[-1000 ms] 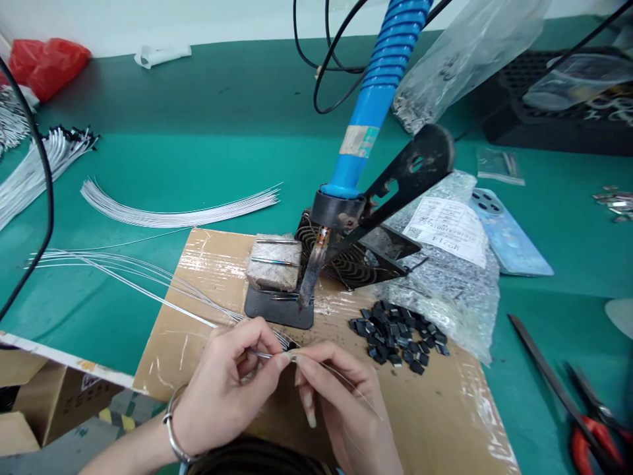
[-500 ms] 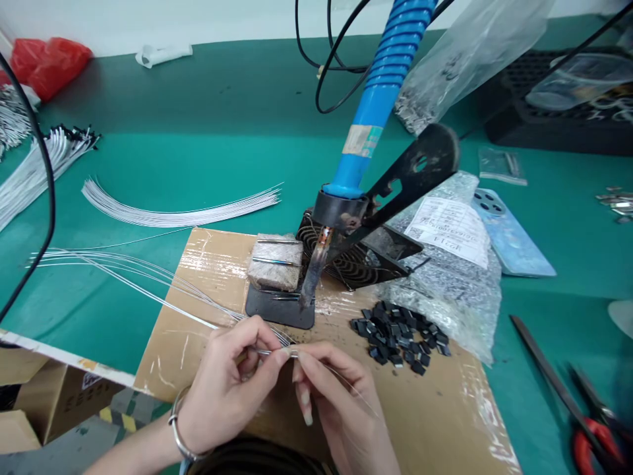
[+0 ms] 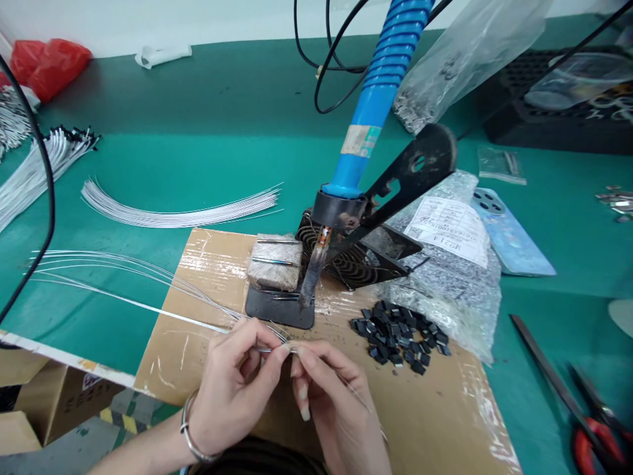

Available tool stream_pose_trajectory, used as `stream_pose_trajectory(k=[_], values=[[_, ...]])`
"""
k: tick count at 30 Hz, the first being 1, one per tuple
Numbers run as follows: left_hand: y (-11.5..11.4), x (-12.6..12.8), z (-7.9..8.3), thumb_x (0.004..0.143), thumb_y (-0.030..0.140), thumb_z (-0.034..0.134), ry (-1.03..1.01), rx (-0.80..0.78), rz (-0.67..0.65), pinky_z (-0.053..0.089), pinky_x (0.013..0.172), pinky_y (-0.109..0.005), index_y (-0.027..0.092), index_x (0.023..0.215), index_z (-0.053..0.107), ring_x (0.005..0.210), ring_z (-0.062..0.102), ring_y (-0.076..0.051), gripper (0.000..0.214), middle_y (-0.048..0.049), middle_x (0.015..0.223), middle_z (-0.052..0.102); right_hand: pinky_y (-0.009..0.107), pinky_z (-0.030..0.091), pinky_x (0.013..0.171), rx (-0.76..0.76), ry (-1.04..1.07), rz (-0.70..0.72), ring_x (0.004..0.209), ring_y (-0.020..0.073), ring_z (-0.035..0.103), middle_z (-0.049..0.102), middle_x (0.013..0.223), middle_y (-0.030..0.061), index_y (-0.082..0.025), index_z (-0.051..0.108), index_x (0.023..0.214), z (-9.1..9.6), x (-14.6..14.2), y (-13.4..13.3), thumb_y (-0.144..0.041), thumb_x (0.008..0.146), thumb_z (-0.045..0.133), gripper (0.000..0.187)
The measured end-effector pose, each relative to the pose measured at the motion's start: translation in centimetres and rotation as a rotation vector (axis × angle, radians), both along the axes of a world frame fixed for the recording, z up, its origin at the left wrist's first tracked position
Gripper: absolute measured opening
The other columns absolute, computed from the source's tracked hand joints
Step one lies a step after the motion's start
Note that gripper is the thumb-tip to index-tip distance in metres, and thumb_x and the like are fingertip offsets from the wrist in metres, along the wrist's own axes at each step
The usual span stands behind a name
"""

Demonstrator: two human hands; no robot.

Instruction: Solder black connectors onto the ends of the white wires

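Head view: left hand and right hand pinch white wires between fingertips, a grip best steady and clear of the soldering iron beyond both hands.

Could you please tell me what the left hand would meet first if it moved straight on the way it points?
The left hand would probably meet the fingers of the right hand, though depth here is hard to judge.

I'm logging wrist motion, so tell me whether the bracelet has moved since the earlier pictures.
Yes: the left hand's bracelet has shifted rightward in view, farther from the cardboard's near left corner.
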State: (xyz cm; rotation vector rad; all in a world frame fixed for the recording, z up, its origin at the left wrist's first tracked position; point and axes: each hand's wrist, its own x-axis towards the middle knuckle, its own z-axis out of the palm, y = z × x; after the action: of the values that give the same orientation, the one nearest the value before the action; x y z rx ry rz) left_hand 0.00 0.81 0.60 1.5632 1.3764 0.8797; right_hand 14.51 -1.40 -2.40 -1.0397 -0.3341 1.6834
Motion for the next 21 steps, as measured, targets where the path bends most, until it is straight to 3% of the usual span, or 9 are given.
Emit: stream_pose_trajectory(k=[6,12,21], values=[[-0.3,0.2,-0.3,0.103,0.029,0.061,-0.079,-0.102,0.031,0.034,0.047,-0.023,0.019,0.081,0.066,0.047,0.045,-0.011,0.024,0.0009,0.062,0.063,0.015,0.047,0.044,0.017,0.002,-0.037,0.046,0.0054,0.051,0.068,0.062,-0.0003,-0.021,0.086,0.076,-0.4,-0.5,-0.1,-0.043,0.083,0.091,0.024],[0.1,0.2,0.0,0.099,0.031,0.064,-0.132,-0.169,0.093,0.031,0.045,-0.022,0.019,0.081,0.065,0.047,0.045,-0.01,0.022,0.0006,0.059,0.062,0.023,0.055,0.058,0.056,-0.091,-0.008,0.057,0.0121,0.067,0.079,0.076,0.0029,-0.025,0.09,0.094,0.0,0.1,-0.2,-0.05,0.084,0.09,0.027],[0.4,0.5,0.3,0.095,0.032,0.066,-0.135,-0.198,0.102,0.029,0.045,-0.022,0.018,0.078,0.062,0.048,0.038,-0.01,0.023,0.0025,0.058,0.058,0.024,0.052,0.062,-0.008,-0.201,-0.02,0.055,0.0116,0.063,0.076,0.067,0.0005,-0.024,0.088,0.083,1.4,-0.1,0.0,-0.052,0.076,0.095,0.029]])
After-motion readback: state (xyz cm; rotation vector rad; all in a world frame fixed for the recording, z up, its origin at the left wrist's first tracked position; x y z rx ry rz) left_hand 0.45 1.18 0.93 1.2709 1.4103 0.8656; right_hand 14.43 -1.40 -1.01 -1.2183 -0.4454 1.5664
